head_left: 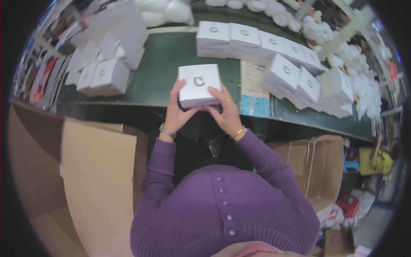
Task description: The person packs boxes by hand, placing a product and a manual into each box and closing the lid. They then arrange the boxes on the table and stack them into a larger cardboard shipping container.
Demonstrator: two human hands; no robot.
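A white box [199, 82] with a dark and green ring-shaped logo on its top is held between my two hands over the front edge of the green table [160, 64]. My left hand [177, 109] grips its left side, the thumb at the near face. On the right side, my right hand [224, 107] has its fingers on the top corner and the thumb near the bottom. The box looks closed. Similar white boxes [244, 34] stand in a row behind it, and more boxes [282, 70] sit to the right.
White boxes [109, 73], some with raised flaps, stand at the left. Wrapped white items [165, 10] lie behind. A printed sheet [255, 92] is on the table. Cardboard cartons [100, 171] [323, 167] flank me below. A person in yellow [381, 162] is at the far right.
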